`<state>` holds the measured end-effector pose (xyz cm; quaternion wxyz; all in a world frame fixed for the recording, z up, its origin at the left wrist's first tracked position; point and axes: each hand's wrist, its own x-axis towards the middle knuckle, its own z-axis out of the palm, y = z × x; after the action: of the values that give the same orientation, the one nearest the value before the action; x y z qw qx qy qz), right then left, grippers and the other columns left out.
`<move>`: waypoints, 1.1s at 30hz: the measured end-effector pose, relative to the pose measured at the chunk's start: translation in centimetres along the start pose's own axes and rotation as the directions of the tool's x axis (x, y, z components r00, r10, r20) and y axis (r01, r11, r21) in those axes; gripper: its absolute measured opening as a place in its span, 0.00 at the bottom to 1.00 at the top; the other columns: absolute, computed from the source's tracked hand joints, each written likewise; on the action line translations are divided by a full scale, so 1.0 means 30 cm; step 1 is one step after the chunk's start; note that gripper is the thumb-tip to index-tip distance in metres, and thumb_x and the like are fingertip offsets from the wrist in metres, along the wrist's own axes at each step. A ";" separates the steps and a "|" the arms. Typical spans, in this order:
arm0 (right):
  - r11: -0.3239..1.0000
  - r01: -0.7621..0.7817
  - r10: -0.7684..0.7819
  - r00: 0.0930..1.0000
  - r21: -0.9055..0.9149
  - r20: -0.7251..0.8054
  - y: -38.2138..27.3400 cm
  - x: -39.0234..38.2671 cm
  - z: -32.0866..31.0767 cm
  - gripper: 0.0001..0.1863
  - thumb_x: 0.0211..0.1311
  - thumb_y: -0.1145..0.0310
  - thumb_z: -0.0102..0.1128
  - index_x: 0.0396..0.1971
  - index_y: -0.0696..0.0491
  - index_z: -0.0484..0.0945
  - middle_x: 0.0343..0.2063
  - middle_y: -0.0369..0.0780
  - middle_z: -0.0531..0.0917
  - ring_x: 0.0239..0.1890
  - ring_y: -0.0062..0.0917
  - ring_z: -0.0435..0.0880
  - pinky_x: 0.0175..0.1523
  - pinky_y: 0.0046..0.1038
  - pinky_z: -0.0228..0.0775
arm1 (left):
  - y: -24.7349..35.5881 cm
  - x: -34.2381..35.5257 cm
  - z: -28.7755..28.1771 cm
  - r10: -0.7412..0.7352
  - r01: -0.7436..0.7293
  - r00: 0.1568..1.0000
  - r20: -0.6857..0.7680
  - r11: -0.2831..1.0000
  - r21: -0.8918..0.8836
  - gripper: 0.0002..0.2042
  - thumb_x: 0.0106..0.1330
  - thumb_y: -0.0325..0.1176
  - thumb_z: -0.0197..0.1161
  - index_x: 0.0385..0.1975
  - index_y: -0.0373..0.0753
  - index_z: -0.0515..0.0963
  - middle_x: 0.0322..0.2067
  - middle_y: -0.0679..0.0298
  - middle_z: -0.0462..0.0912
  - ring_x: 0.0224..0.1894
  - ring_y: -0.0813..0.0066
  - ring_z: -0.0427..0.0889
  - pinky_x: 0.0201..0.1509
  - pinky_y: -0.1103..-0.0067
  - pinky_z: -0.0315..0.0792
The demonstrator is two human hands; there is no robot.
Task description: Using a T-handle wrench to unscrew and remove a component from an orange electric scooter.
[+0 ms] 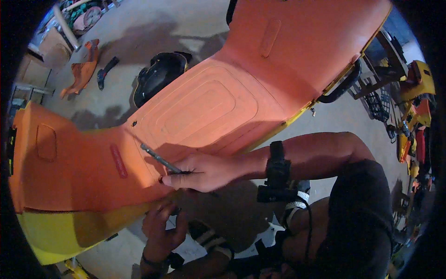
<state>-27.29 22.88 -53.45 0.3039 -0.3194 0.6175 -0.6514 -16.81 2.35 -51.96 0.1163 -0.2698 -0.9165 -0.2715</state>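
A long molded body panel (200,107), orange on top with a yellow side, stretches from the lower left to the upper right. Over its near edge, my right hand (202,173) is closed around a slim metal rod (160,158), whose free end points up and left across the orange surface. The thumb and fingertips of that hand press at a small dark spot by the panel's edge. Just below, my left hand (163,229) is raised with its fingers curled together near the yellow side. Something small and dark shows at its fingertips, too unclear to name.
On the floor beyond the panel lie a black molded shell (160,76), a black strap-like part (107,72) and an orange plastic piece (83,72). A black bar (344,83) juts from the near side. Yellow and red parts (416,83) are piled at the right.
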 end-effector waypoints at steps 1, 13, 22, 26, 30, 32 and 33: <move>0.998 0.048 -0.048 0.999 0.033 -0.004 0.008 0.008 0.003 0.19 0.69 0.55 0.46 0.30 0.57 0.73 0.18 0.36 0.74 0.27 0.20 0.71 0.35 0.30 0.67 | -0.006 -0.008 0.002 0.000 0.000 1.000 0.008 1.000 -0.021 0.18 0.48 0.26 0.66 0.41 0.39 0.72 0.32 0.57 0.79 0.30 0.61 0.80 0.35 0.72 0.74; 0.920 0.358 -0.317 0.918 0.157 -0.237 -0.286 0.026 -0.224 0.25 0.68 0.44 0.29 0.39 0.52 0.65 0.05 0.32 0.64 0.06 0.19 0.59 0.15 0.20 0.53 | -0.025 -0.053 -0.052 0.042 0.054 0.851 0.523 0.984 -0.168 0.16 0.51 0.32 0.65 0.39 0.36 0.73 0.33 0.58 0.75 0.30 0.62 0.78 0.27 0.71 0.77; 0.941 -0.086 -0.060 0.908 -0.326 -0.414 -0.258 -0.074 -0.222 0.34 0.60 0.31 0.32 0.28 0.51 0.65 0.06 0.33 0.66 0.06 0.19 0.59 0.15 0.21 0.55 | -0.024 -0.210 0.076 0.110 0.102 0.578 0.809 0.973 -0.205 0.11 0.54 0.33 0.58 0.34 0.36 0.71 0.32 0.54 0.74 0.27 0.57 0.78 0.26 0.68 0.76; 0.994 0.035 -0.064 0.956 -0.104 -0.285 -0.265 -0.051 -0.236 0.34 0.60 0.31 0.32 0.30 0.53 0.66 0.10 0.34 0.68 0.08 0.18 0.61 0.16 0.21 0.55 | -0.021 -0.193 0.050 -0.048 0.200 0.650 0.758 0.974 -0.110 0.11 0.55 0.35 0.59 0.34 0.36 0.72 0.32 0.53 0.74 0.24 0.55 0.77 0.27 0.64 0.75; 0.986 -0.007 -0.028 0.977 -0.164 -0.209 -0.209 -0.007 -0.222 0.21 0.66 0.49 0.42 0.33 0.55 0.66 0.16 0.34 0.70 0.12 0.17 0.66 0.20 0.19 0.59 | -0.041 -0.172 0.052 -0.048 0.188 0.769 0.637 0.970 -0.153 0.15 0.56 0.37 0.59 0.39 0.36 0.71 0.32 0.53 0.74 0.26 0.53 0.78 0.30 0.62 0.75; 0.972 -0.063 0.031 0.990 -0.227 -0.141 -0.196 0.024 -0.203 0.14 0.68 0.60 0.47 0.34 0.57 0.67 0.19 0.35 0.72 0.16 0.15 0.69 0.24 0.18 0.62 | -0.028 -0.173 0.045 -0.069 0.204 0.821 0.567 0.962 -0.179 0.16 0.56 0.37 0.59 0.42 0.37 0.71 0.33 0.53 0.74 0.28 0.53 0.79 0.32 0.63 0.75; 0.962 -0.116 0.088 0.989 -0.249 -0.121 -0.193 0.035 -0.191 0.11 0.68 0.63 0.48 0.34 0.57 0.68 0.20 0.35 0.73 0.18 0.14 0.70 0.27 0.18 0.63 | -0.017 -0.182 0.038 -0.095 0.218 0.841 0.532 0.960 -0.173 0.17 0.56 0.37 0.59 0.44 0.37 0.71 0.34 0.53 0.74 0.30 0.54 0.79 0.32 0.63 0.76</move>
<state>-32.47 25.87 -47.82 0.2594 -0.2877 0.7274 -0.5664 -12.65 0.27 -55.11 -0.1894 -0.2681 -0.8956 -0.3002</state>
